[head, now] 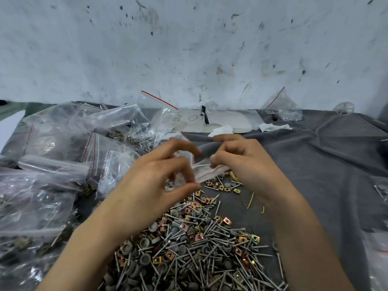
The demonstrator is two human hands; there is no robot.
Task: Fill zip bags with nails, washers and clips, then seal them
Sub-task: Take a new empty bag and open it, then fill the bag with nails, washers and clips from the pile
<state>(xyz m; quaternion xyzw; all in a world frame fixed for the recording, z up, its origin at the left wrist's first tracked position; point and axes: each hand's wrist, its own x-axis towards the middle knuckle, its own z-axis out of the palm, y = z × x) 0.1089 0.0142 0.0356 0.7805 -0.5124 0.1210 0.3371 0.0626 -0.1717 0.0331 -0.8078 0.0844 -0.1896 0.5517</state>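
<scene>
A small clear zip bag (206,172) with a red line along its mouth hangs between my two hands above the table. My left hand (159,173) pinches its left end between thumb and fingers. My right hand (241,160) pinches its right end, fingers curled over the top edge. Some small parts show through the plastic near my left thumb. Below the hands lies a big loose heap of nails, grey washers and brass or copper clips (189,244) on the grey cloth (315,175).
A large pile of filled and empty zip bags (63,160) covers the left side. At the back stand a white foam piece (220,122), crumpled tissue (273,127) and a bag of small metal parts (283,108) against the wall. Yellow wire bits (251,200) lie to the right.
</scene>
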